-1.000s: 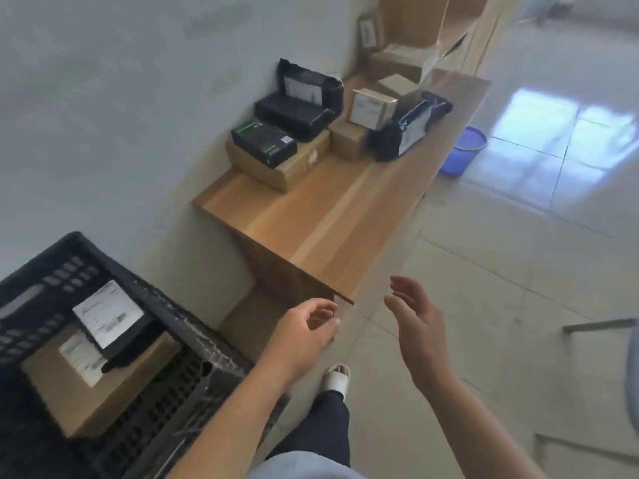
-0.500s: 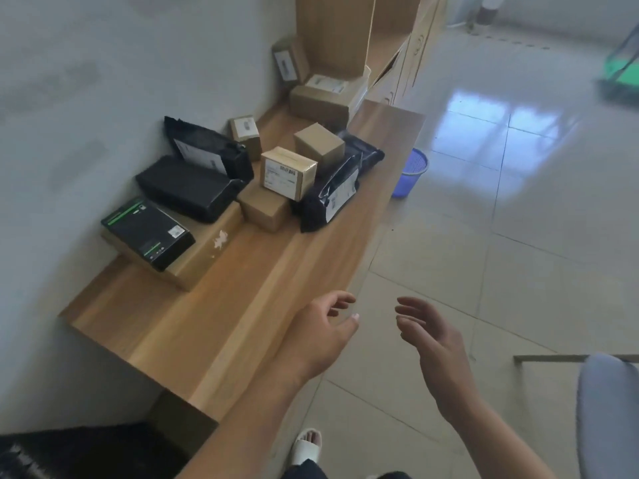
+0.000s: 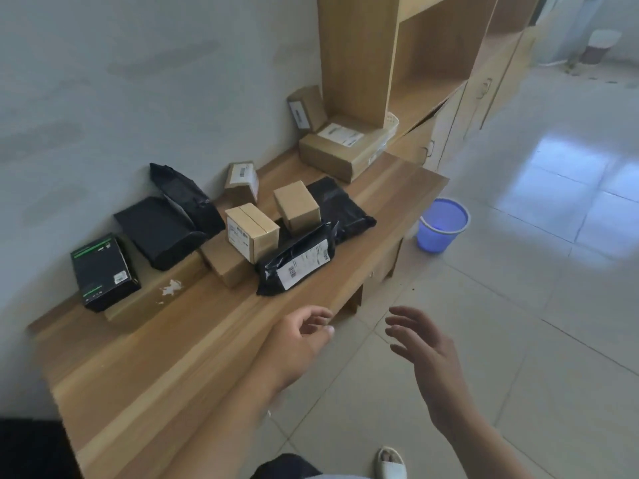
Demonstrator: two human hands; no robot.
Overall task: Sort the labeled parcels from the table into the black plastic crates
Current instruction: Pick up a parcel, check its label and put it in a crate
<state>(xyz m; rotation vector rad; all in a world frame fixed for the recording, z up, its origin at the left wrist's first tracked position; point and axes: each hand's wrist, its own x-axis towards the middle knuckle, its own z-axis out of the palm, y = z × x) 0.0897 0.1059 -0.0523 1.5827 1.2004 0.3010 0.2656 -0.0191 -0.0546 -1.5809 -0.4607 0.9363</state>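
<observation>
My left hand [image 3: 297, 337] hangs over the table's [image 3: 145, 368] near edge, fingers loosely curled, holding nothing and touching nothing. My right hand [image 3: 425, 354] is out over the floor just beside it, fingers spread and relaxed, also empty.

Nearest ahead is the black bag [image 3: 297, 261] with its white label facing me, leaning against the taped box [image 3: 250, 231]. I judge the bag soft, light and a bit slick, so I would grip it across the middle, thumb on the label face, rather than by a loose end. The taped box looks stiff and light; 2 opposite sides would do.

Beyond lie the plain box [image 3: 295, 205], more black bags [image 3: 166, 233] by the wall, the green-striped box [image 3: 103, 271] at left, and 2 labelled cartons [image 3: 342, 150] by the shelf [image 3: 356, 53]. No crate is clearly in view.
</observation>
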